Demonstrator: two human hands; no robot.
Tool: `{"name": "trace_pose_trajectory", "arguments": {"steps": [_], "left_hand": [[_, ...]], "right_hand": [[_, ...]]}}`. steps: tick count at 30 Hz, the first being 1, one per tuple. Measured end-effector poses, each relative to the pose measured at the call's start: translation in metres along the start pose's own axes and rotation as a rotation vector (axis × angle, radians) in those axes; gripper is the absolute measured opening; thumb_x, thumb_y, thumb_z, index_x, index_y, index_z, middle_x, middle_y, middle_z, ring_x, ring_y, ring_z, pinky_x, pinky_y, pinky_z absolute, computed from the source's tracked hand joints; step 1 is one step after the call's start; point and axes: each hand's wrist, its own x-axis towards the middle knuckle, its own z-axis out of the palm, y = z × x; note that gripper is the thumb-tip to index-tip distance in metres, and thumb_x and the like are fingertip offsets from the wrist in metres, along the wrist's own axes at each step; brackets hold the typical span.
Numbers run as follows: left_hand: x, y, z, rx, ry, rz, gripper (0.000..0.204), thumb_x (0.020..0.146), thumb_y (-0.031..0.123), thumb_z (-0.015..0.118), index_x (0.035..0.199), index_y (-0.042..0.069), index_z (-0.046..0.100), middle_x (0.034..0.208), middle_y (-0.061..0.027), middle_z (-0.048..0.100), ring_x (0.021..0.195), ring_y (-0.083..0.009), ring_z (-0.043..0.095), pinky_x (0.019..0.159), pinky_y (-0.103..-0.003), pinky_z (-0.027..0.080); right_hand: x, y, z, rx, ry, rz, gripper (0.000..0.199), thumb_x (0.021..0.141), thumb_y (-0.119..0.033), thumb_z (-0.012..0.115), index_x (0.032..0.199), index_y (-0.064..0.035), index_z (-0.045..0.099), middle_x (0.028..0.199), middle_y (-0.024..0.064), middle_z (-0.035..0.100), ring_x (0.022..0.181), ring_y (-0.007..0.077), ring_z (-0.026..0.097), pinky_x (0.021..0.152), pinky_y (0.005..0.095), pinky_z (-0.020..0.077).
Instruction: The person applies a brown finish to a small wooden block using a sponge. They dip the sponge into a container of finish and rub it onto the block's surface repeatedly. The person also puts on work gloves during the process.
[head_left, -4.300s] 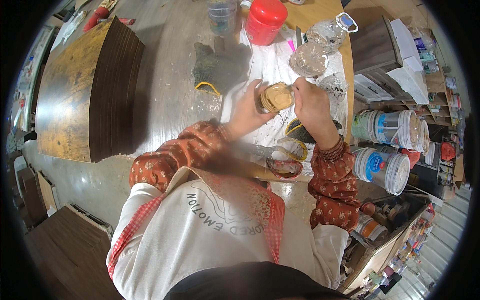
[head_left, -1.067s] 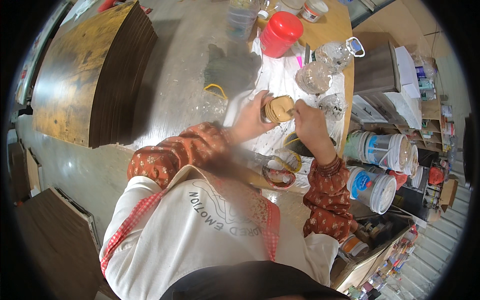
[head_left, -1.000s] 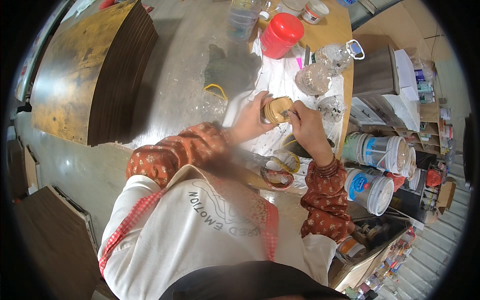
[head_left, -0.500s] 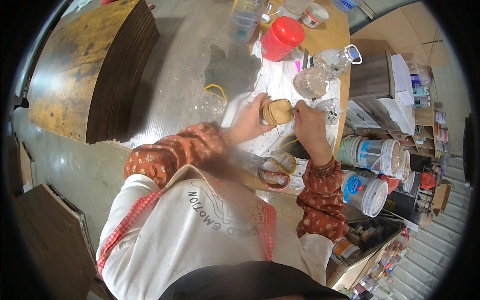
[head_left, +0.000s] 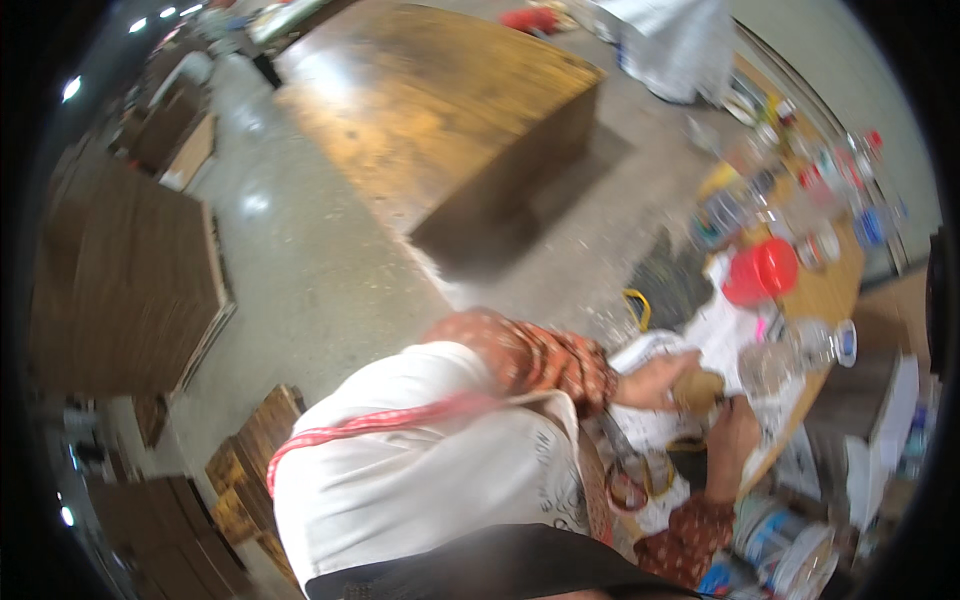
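Note:
My left hand (head_left: 657,383) is wrapped round a small tan cup (head_left: 698,392), which appears smeared with tan paste. Close against the cup's right side, my right hand (head_left: 733,445) has its fingers pinched together. A dark, thin bit shows at those fingertips, too blurred to name. Both hands are over a white, spotted sheet (head_left: 640,432) on the table. Beyond them lies a dark grey work glove (head_left: 668,285) with a yellow cuff edge. A red plastic jar (head_left: 760,272) and a clear plastic bottle (head_left: 770,365) stand past the cup.
Red and yellow loops (head_left: 627,487) lie nearer me on the sheet. Several clear bottles (head_left: 730,210) crowd the table's far right. A tall stack of wood-grain boards (head_left: 450,100) rises at the left. White buckets (head_left: 785,550) stand at the lower right.
The whole view has swung leftward, so my hands and the table now appear farther right and lower. The left hand still holds the cup, with the right hand beside it. The picture is blurrier.

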Motion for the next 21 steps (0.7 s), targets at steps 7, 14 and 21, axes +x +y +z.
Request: {"name": "trace_pose_trajectory", "arguments": {"steps": [7, 14, 21], "left_hand": [[0.000, 0.000, -0.002, -0.051, 0.011, 0.070, 0.078, 0.060, 0.018, 0.080, 0.124, 0.001, 0.038, 0.103, -0.0190, 0.056, 0.098, -0.0389, 0.057, 0.081, -0.042, 0.047], [-0.004, -0.018, 0.004, 0.072, 0.024, 0.076, 0.065, 0.062, 0.018, 0.079, 0.115, 0.006, 0.044, 0.106, -0.0157, 0.054, 0.101, -0.0327, 0.056, 0.085, -0.038, 0.047], [0.002, 0.001, -0.005, 0.125, -0.062, -0.031, 0.083, 0.066, 0.029, 0.081, 0.129, 0.005, 0.034, 0.108, -0.0201, 0.059, 0.099, -0.0367, 0.060, 0.082, -0.041, 0.050]], "right_hand": [[0.007, 0.000, -0.002, 0.234, -0.014, -0.091, 0.012, 0.083, -0.009, 0.057, 0.077, 0.0014, 0.060, 0.071, 0.0229, 0.060, 0.066, 0.0419, 0.058, 0.058, 0.0483, 0.0426], [-0.002, 0.008, 0.007, -0.240, 0.027, -0.241, 0.010, 0.082, -0.011, 0.055, 0.072, -0.0102, 0.056, 0.064, 0.0095, 0.056, 0.059, 0.0278, 0.059, 0.050, 0.0398, 0.0469], [-0.003, -0.010, 0.000, 0.108, 0.061, -0.183, 0.015, 0.085, -0.017, 0.056, 0.074, -0.0067, 0.059, 0.070, 0.0129, 0.059, 0.066, 0.0343, 0.059, 0.056, 0.0437, 0.0454]]}}
